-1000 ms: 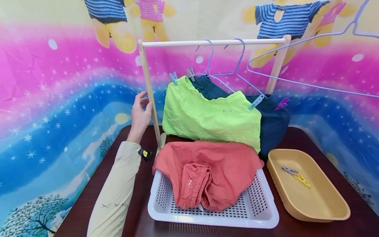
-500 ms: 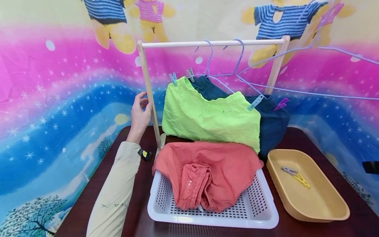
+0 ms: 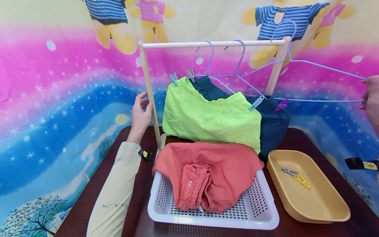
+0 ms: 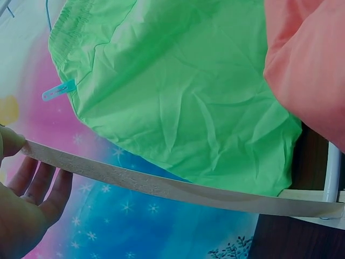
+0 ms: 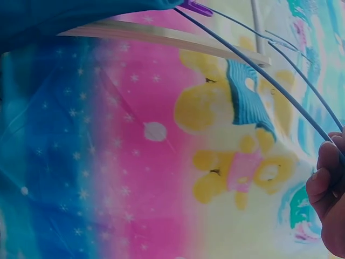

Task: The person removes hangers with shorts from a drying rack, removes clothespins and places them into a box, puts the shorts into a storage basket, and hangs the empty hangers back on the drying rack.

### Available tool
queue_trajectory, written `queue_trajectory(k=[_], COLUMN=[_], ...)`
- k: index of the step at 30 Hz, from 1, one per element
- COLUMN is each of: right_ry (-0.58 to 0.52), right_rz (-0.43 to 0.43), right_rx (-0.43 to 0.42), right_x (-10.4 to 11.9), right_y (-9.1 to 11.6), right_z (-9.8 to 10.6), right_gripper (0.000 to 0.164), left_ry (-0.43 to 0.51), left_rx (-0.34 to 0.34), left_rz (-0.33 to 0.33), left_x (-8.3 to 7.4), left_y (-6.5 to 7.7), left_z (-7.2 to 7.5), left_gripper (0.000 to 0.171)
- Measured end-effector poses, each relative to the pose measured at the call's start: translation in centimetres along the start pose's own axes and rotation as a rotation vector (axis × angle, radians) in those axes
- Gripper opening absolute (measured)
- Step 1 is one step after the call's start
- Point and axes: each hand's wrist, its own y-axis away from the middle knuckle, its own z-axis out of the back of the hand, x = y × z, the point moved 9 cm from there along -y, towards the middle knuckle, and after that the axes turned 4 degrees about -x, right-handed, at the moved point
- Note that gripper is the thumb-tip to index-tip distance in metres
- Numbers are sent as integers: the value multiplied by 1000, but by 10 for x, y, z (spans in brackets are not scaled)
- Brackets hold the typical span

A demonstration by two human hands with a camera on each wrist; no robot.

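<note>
At the left post of a wooden clothes rack point(image 3: 149, 82) my left hand point(image 3: 141, 112) holds the wood, thumb on one side and fingers curled behind; the left wrist view shows this hand point(image 4: 32, 199) too. My right hand point(image 3: 372, 102), at the right edge of the head view, grips the end of a bare lilac wire hanger point(image 3: 322, 65). That hanger's hook overlaps the rack's right top corner in the head view. From the rail point(image 3: 177, 44) hang lime green shorts point(image 3: 210, 118) and, behind them, dark blue shorts point(image 3: 273, 126), both pegged to hangers.
A white perforated basket point(image 3: 213, 222) in front holds red shorts point(image 3: 219, 161) that drape over its rear rim. To its right, a tan tray point(image 3: 319, 200) contains a grey clothespin point(image 3: 289, 171) and a yellow clothespin point(image 3: 302, 181). A patterned curtain point(image 3: 74, 108) stands behind the table.
The bare hanger has come left and lower, toward the rack's right end. My right hand has entered the head view at the right. My left hand stays on the post.
</note>
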Motion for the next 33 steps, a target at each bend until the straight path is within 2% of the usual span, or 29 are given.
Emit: queue_trajectory(k=[3, 5, 10, 16, 21, 26, 29, 33], right_ry=[-27, -55, -91, -93, -67, -26, -43, -83], right_rz=[-68, -79, -1, -1, -8, -42, -51, -24], right_rx=[-21, -43, -65, -67, -93, -72, -76, -92], right_x=[-1, -1, 5, 7, 15, 24, 25, 26], right_y=[2, 3, 3, 4, 6, 0, -4, -8], right_z=[-2, -3, -9, -13, -5, -1, -2, -6], right_gripper=[16, 16, 18, 19, 22, 25, 23, 20], left_ry=[-2, 3, 0, -14, -14, -6, -12, -20], left_rx=[0, 2, 8, 1, 10, 7, 7, 8], left_rz=[-3, -2, -1, -8, -9, -12, -11, -5], left_x=[0, 0, 1, 0, 1, 2, 2, 1], left_y=[0, -1, -1, -1, -1, -2, -2, -2], left_z=[0, 0, -1, -1, -3, -2, -2, -2], left_gripper=[43, 43, 43, 43, 43, 43, 43, 43])
